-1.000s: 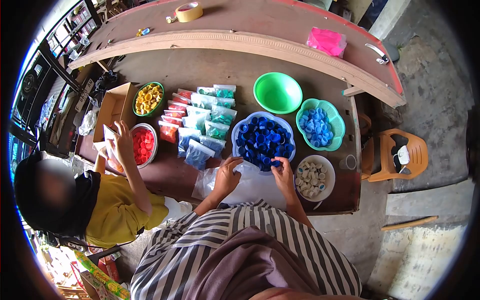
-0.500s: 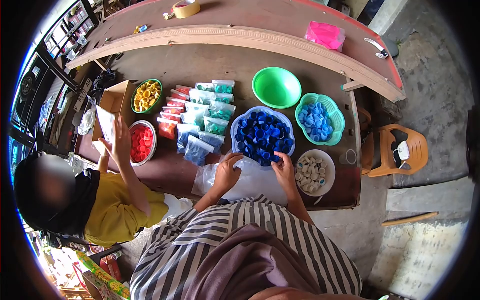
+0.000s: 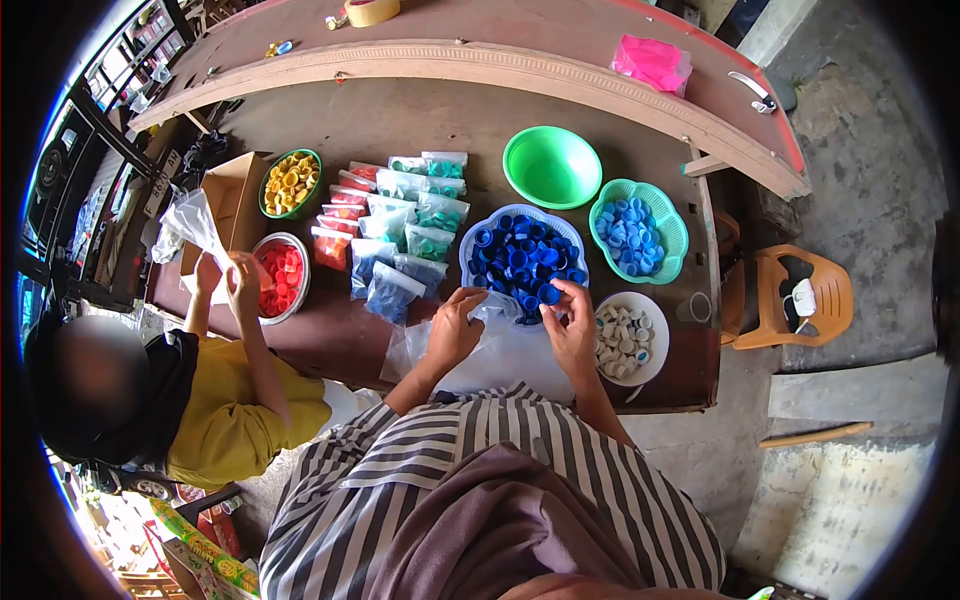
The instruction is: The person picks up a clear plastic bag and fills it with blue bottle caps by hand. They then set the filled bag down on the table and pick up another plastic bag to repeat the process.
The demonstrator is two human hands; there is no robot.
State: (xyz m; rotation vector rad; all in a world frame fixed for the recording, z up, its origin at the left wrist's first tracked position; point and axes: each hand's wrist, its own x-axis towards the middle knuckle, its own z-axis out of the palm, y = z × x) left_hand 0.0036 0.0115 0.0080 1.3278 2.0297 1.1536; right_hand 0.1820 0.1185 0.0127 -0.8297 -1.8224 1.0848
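Observation:
My left hand (image 3: 455, 332) is closed on a clear plastic bag (image 3: 492, 308), whose mouth stands up beside the fingers. Between the thumb and fingers of my right hand (image 3: 571, 328) is a dark blue cap (image 3: 548, 293), held at the near edge of a pale blue basket (image 3: 466, 262). Many more dark blue caps (image 3: 520, 258) fill that basket. Under and between my hands lie more clear plastic bags (image 3: 405, 350), flat on the table's near edge. A white bowl of whitish caps (image 3: 622, 340) stands just right of my right hand.
Filled bags of red (image 3: 330, 247), green (image 3: 428, 241) and blue (image 3: 392, 292) pieces lie left of the basket. A green bowl (image 3: 552, 167) and a light-blue-cap basket (image 3: 684, 240) stand behind. At left, a co-worker (image 3: 240, 400) holds a clear bag near red (image 3: 282, 278) and yellow pieces (image 3: 292, 183).
My right hand has drawn back slightly from the basket with a blue cap at its fingertips. The bag by my left hand now stands up more. The co-worker's hands have lowered with their bag.

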